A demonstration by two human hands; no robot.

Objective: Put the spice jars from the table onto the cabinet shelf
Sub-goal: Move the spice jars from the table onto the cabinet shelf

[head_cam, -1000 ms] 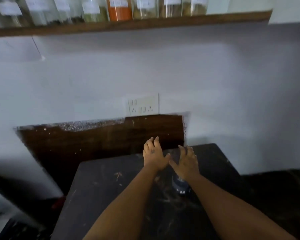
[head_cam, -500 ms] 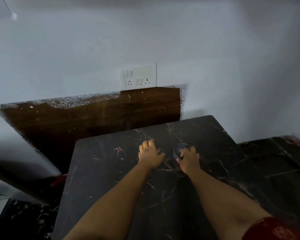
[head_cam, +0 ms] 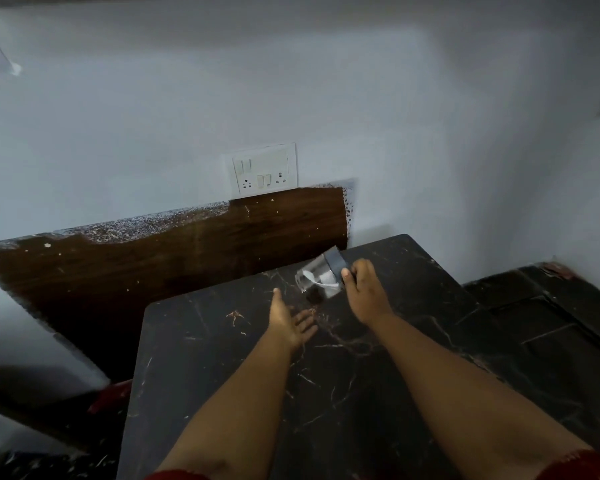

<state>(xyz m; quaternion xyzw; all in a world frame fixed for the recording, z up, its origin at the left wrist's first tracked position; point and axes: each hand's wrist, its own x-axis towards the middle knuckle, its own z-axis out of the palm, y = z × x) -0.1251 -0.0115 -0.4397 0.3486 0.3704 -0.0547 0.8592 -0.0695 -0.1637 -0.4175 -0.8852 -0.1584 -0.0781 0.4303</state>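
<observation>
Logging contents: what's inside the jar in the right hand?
The glass jar, tilted in the right hand, holds a small dark clump at its low side; otherwise it looks nearly empty. A white label and the fingers cover part of it, so the spice cannot be identified.

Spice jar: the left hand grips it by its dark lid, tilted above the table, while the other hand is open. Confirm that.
Wrong hand. The head view shows the right hand gripping the spice jar by its dark lid, tilted above the table, while the left hand is open.
</observation>
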